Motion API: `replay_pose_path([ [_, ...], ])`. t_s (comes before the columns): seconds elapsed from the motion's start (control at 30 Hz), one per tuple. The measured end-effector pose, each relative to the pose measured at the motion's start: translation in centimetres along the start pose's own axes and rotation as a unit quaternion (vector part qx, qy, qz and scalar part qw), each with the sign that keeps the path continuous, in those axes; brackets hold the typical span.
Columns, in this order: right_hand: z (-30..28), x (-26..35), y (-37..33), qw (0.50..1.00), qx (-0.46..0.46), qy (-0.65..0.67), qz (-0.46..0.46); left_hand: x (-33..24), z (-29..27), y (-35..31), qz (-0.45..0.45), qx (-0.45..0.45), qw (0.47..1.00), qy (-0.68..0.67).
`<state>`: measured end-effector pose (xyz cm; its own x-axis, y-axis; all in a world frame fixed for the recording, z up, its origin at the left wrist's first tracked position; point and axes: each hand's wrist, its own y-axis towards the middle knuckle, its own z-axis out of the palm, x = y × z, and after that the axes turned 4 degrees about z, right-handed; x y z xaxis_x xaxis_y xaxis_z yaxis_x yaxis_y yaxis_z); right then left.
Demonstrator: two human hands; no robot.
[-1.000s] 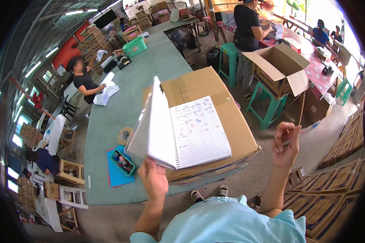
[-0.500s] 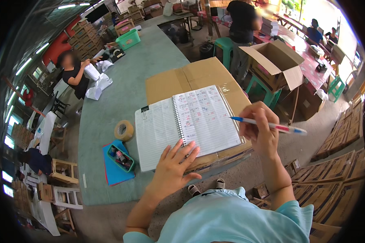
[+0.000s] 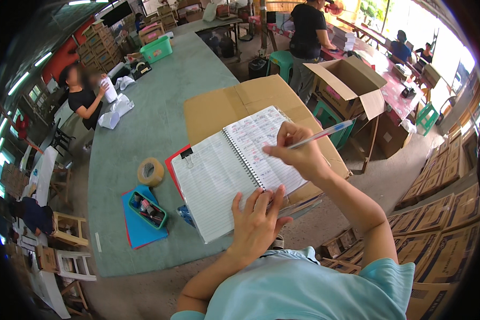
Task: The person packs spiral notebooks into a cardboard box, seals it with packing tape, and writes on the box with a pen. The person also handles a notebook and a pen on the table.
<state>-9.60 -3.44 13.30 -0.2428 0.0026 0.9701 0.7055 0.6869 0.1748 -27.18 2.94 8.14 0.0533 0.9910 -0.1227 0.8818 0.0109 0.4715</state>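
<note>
An open spiral notebook [image 3: 208,176] lies tilted on a flat piece of brown cardboard [image 3: 261,90] at the table's near corner. Handwriting in dark and red ink covers much of its right page, while the left page looks mostly bare with a black binder clip [image 3: 188,154] at its top corner. My left hand [image 3: 257,218] rests on the notebook's lower edge by the spiral, fingers apart and slightly bent. Over the right page, my right hand [image 3: 298,152] is closed around a pen [image 3: 325,132] with a clear barrel; its tip is hidden behind my fingers.
Left of the notebook are a tape roll [image 3: 150,172] and a small green basket [image 3: 157,223] of small items on a blue folder [image 3: 129,205]. An open carton [image 3: 338,98] stands beyond on the right. Stacked cartons [image 3: 442,229] line the right side. Other people work farther off.
The notebook has turned clockwise, uncovering a red edge at its left. My right hand moved left over the page with the pen, and my left hand shifted right along the lower edge.
</note>
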Motion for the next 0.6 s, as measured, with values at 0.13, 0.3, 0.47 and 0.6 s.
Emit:
replay_pose_path([
  [0.13, 1.7, -2.2, -1.2, 0.992, 0.0, -0.117, -0.041, 0.2, 0.5, -0.2, 0.001, -0.015, 1.0, -0.001],
  [0.3, 2.5, -1.8, -2.0, 0.992, -0.011, -0.116, -0.041, 0.1, 0.2, -0.3, -0.004, -0.012, 1.0, -0.003],
  [0.47, 2.7, -2.1, -2.0, 0.986, 0.018, -0.159, -0.054, 0.2, -0.4, -0.4, -0.006, 0.005, 0.998, -0.06],
  [0.6, 0.2, -2.6, -1.3, 0.999, -0.011, -0.004, 0.03, 2.0, -3.8, -1.8, -0.092, -0.11, 0.977, -0.156],
])
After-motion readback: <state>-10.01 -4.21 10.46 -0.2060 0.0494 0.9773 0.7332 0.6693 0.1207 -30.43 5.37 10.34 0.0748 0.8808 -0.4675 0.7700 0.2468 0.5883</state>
